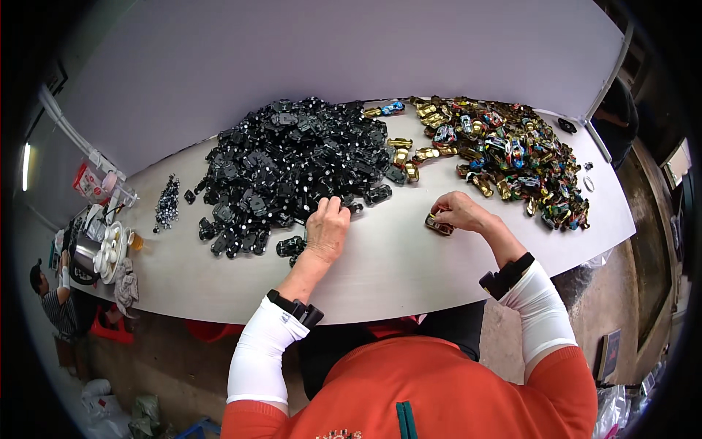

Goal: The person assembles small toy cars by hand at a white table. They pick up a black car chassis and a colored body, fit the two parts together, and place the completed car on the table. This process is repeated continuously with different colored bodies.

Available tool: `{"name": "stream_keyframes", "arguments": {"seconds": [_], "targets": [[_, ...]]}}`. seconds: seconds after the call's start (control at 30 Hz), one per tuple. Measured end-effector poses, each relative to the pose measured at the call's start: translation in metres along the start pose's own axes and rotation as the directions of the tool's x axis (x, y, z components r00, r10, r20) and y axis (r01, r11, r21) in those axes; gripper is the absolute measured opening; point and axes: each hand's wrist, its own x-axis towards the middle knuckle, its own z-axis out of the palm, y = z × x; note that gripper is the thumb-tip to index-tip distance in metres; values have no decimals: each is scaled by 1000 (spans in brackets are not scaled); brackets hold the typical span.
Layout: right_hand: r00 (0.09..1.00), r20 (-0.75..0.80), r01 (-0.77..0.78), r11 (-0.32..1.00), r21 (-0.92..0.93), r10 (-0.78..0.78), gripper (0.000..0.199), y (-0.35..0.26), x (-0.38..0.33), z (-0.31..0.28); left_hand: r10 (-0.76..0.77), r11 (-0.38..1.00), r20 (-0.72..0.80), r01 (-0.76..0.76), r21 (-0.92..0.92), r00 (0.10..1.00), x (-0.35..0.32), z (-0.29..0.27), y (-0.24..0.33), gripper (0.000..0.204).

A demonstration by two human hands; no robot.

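Observation:
A large heap of black toy car chassis (292, 157) covers the left middle of the table. My left hand (327, 230) is at its near edge, fingers curled together; what they pinch, if anything, is hidden. One black chassis (356, 208) shows just beside those fingertips, and another (290, 246) lies left of the wrist. Over the bare tabletop to the right, my right hand (462, 212) is closed on a dark gold toy car body (439, 225), low at the table surface. Farther right spreads a heap of shiny, multicoloured toy car bodies (512, 150).
Several gold car bodies (412, 172) lie between the heaps. Small shiny parts (167, 205) form a little pile at the left. A pale partition (380, 51) closes off the table's back. White dishes (111, 252) stand by the left edge; another person (62, 307) is beyond.

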Motion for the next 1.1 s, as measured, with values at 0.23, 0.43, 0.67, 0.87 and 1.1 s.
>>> {"name": "stream_keyframes", "arguments": {"seconds": [0.23,0.43,0.67,0.87,1.1], "targets": [[935,-337,199,950,240,-110,23,-25,-8,23,-409,463,421,581,-670,810,-13,-8,8,8],[1000,-13,18,702,712,-13,19,-71,-11,71,-190,37,733,751,-659,652,-15,-27,29,11],[971,187,-194,34,981,149,11,-77,-15,110,-385,-429,428,252,-867,818,-41,-30,61,47],[963,233,-239,31,971,135,12,-83,-20,110,-490,-246,281,178,-953,825,-43,-15,71,39],[839,-542,-50,985,-168,-50,27,-7,-23,31,-290,-687,525,207,-696,800,-45,-26,57,40]]}}
